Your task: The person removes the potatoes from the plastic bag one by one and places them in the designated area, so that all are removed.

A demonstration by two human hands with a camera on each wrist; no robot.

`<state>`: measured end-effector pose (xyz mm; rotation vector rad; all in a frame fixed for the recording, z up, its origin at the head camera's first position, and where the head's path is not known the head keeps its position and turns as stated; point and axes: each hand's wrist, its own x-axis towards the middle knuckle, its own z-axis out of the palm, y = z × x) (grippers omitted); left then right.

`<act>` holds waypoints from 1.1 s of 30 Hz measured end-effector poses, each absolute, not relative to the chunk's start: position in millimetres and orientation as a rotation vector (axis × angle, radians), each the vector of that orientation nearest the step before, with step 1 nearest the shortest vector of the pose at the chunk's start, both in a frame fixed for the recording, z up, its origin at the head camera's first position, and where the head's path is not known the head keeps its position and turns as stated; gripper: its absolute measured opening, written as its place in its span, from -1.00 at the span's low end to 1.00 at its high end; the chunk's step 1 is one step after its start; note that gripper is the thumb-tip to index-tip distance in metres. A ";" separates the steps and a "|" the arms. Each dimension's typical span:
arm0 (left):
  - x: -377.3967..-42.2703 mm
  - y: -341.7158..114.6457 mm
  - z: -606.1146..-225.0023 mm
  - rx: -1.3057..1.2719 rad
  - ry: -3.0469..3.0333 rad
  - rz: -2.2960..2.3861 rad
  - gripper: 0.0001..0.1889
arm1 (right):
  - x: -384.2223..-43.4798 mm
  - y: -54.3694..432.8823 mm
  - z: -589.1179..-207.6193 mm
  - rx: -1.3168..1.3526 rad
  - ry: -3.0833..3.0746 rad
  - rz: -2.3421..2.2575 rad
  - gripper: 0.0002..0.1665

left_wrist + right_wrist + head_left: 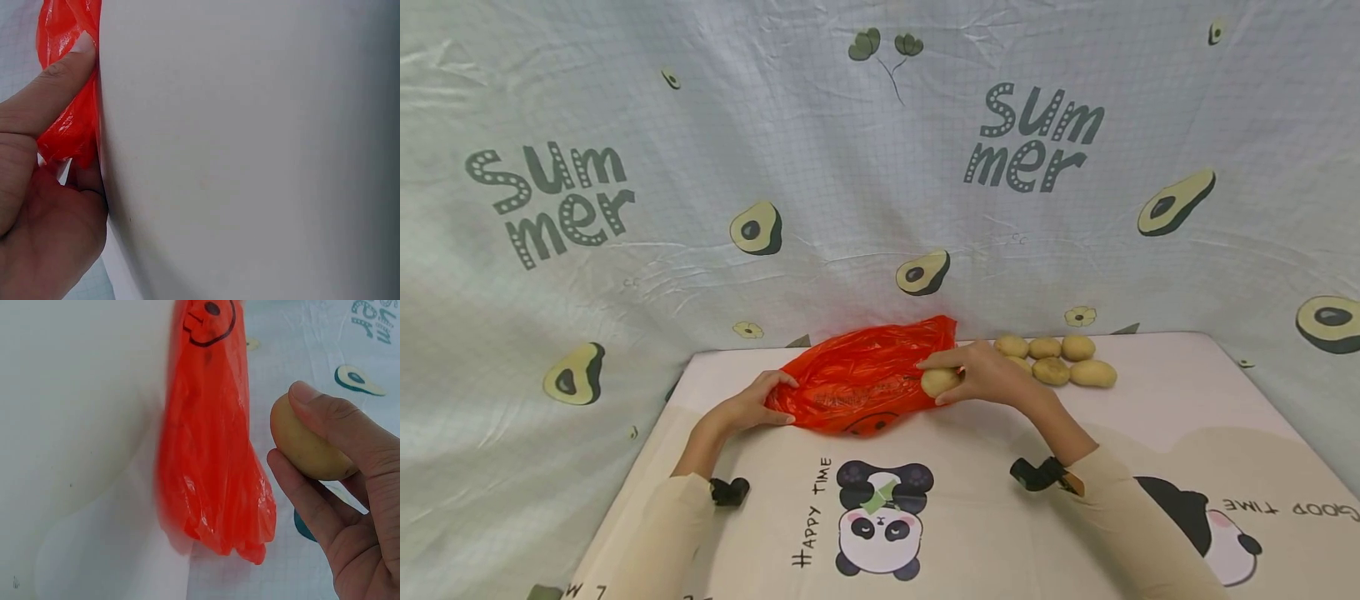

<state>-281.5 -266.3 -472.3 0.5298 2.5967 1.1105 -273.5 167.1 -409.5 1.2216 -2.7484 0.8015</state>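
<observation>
A red plastic bag (865, 379) with a printed smiling face lies on its side at the back of the table. At its left end my left hand (751, 403) grips the film, the thumb (59, 81) on one side and the fingers partly hidden behind. My right hand (988, 373) pinches a potato (940, 382) between thumb and fingers at the bag's right end. In the right wrist view this potato (309, 444) is beside the crinkled end of the bag (215, 462), with a gap between them.
Several potatoes (1051, 371) sit in two rows behind and right of my right hand, near the table's back edge. A pale tablecloth (985, 517) with panda prints covers the table. Patterned curtain cloth (850, 167) hangs right behind it and at the sides.
</observation>
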 end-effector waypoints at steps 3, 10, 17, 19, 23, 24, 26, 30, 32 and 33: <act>-281.8 -266.3 -472.6 0.541 2.595 1.111 -0.49 | -273.8 170.6 -410.1 1.222 -2.737 0.783 -0.34; -281.4 -265.3 -472.9 0.533 2.578 1.138 -0.49 | -272.8 181.7 -412.7 1.212 -2.726 0.794 -0.37; -280.7 -264.6 -471.4 0.497 2.585 1.110 -0.48 | -270.8 189.8 -414.8 1.212 -2.697 0.804 -0.39; -280.5 -264.2 -470.6 0.501 2.584 1.115 -0.48 | -270.9 191.4 -416.7 1.218 -2.688 0.805 -0.38; -279.1 -263.4 -469.4 0.512 2.576 1.134 -0.48 | -270.7 194.4 -419.6 1.205 -2.690 0.808 -0.37; -279.1 -263.5 -469.5 0.516 2.577 1.133 -0.48 | -270.7 195.3 -420.1 1.201 -2.691 0.810 -0.37; -279.2 -263.8 -470.2 0.516 2.580 1.127 -0.48 | -270.4 196.7 -420.5 1.191 -2.694 0.815 -0.37; -280.1 -264.7 -471.1 0.514 2.586 1.115 -0.49 | -269.0 198.7 -419.7 1.179 -2.703 0.834 -0.38; -279.7 -264.6 -470.4 0.515 2.585 1.115 -0.49 | -267.7 199.2 -418.3 1.166 -2.717 0.838 -0.40; -279.5 -264.6 -470.2 0.515 2.585 1.117 -0.49 | -267.0 199.2 -417.7 1.159 -2.725 0.838 -0.40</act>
